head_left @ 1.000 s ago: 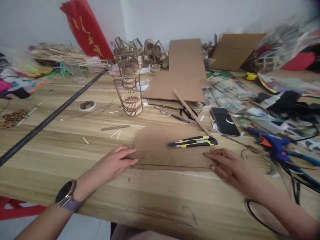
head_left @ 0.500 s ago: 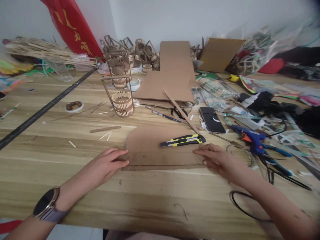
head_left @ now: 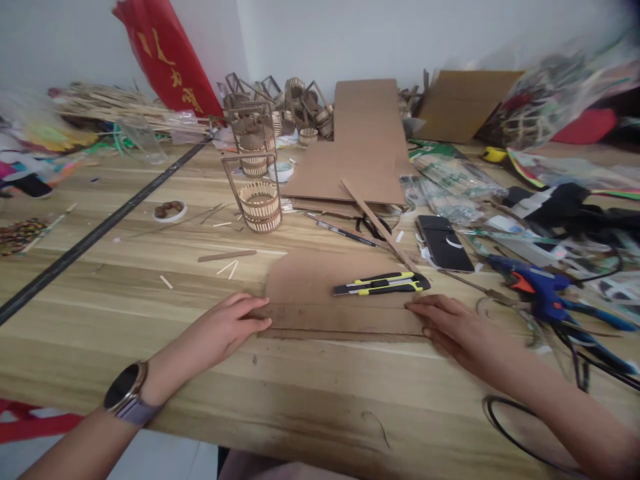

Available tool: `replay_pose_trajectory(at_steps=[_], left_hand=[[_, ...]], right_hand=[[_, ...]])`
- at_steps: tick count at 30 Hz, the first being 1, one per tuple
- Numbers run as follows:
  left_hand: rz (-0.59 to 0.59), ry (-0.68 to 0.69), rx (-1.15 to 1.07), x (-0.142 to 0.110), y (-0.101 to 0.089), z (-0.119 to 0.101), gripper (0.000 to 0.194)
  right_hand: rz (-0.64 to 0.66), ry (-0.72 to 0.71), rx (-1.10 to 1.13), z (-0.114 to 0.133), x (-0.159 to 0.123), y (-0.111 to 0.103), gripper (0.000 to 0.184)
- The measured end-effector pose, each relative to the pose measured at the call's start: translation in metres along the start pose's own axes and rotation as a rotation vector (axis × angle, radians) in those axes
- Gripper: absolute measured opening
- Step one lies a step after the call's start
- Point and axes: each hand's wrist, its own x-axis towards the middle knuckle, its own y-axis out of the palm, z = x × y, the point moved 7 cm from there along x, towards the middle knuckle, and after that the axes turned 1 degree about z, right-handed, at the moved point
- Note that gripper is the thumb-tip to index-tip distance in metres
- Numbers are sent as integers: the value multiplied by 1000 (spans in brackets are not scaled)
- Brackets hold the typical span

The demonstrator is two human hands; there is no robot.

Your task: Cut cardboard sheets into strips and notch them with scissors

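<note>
A piece of brown cardboard [head_left: 310, 283] lies flat on the wooden table before me, with a line across it near its front edge. My left hand [head_left: 239, 320] grips its left end between thumb and fingers. At the right end, my right hand [head_left: 445, 323] pinches the cardboard the same way. On top of the cardboard rests a black and yellow utility knife [head_left: 380, 283], close to my right fingers. A thin brown strip [head_left: 375, 223] slants down toward the knife's handle from behind.
Behind stand small slatted baskets [head_left: 260, 205] and a larger cardboard sheet [head_left: 367, 133]. To the right are a phone [head_left: 445, 243], a blue glue gun [head_left: 540, 287], pliers [head_left: 600, 347] and a black cable [head_left: 493, 413]. A long black bar [head_left: 110, 227] crosses the left side.
The whole view has shifted, so everything appears farther right. Both hands keep their places on the cardboard, and the knife lies where it was on it.
</note>
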Motion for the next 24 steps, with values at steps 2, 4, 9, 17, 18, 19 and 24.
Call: replay_pose_trajectory(at_steps=[2,4,9,17,18,19,24], left_hand=[[5,-2,14,3,-2,-2,33],[6,8,44,4,-4,-4,31],[32,30,112,5,-2,-7,31],[50,13,102,1,2,-4,33],[56,8,101,1,4,-3,33],[61,5,101,0,5,-3,34],[53,12,149,-3,10,-1,44]], right_hand=[[-13,-3,-5,-2,0,0,39],[-21,-7,-10,-3,2,0,40],[18,-7,-17,-1,6,0,43],[38,-1,-52,1,6,-4,46],[46,7,-54,1,6,-4,46],[52,15,-54,0,6,-3,45],[49,23,-51,0,7,-2,45]])
